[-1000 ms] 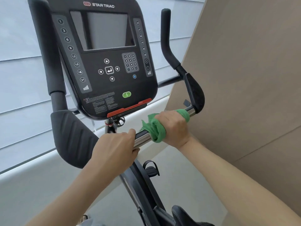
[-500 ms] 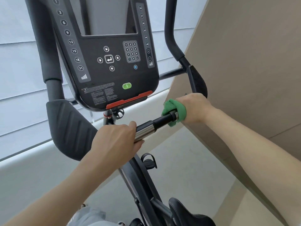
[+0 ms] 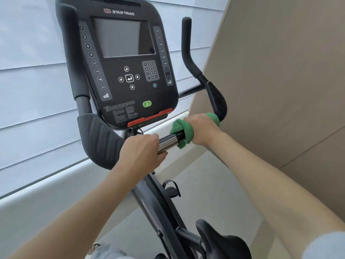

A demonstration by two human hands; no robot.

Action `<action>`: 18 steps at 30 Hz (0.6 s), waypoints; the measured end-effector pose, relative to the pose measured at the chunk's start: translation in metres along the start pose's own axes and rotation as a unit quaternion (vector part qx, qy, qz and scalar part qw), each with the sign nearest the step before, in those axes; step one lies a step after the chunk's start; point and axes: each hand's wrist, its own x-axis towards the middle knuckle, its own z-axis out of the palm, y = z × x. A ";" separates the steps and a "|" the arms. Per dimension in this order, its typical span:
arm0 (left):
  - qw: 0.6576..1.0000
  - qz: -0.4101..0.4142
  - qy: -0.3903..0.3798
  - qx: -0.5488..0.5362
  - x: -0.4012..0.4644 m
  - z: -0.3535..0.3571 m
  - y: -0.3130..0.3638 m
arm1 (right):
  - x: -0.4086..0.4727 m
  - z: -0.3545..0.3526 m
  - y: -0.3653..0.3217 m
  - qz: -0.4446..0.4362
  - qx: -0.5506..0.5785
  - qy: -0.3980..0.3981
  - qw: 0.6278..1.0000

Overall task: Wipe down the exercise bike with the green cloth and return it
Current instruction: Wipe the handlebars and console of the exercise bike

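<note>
Pale slatted blinds [image 3: 28,86] back the black exercise bike [image 3: 128,71]. Just right of its console, the right hand [image 3: 203,128] clenches the crumpled green cloth [image 3: 182,130] round the chrome handlebar [image 3: 168,143], having slid back inward from the bar's outer end, so wiping continues. Left hand [image 3: 141,154] grasps the bar nearer the console.

The bike's console [image 3: 123,68] reads "STAR TRAC" above its screen [image 3: 124,37], with numbers 1–21 left of the screen, 24–40 right, and a 0–9 keypad [image 3: 150,70] below.
</note>
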 end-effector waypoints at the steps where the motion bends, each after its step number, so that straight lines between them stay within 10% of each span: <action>1: 1.000 -0.003 0.022 -0.017 -0.002 -0.001 0.000 | -0.001 0.006 -0.018 -0.018 0.012 0.017 1.000; 7: 0.909 -0.071 0.216 -0.351 -0.014 -0.017 -0.012 | -0.008 0.009 -0.064 -0.006 0.039 0.061 0.997; 18: 0.906 -0.059 0.198 -0.369 -0.013 -0.019 -0.014 | 0.001 0.046 -0.138 -0.113 -0.026 0.209 0.971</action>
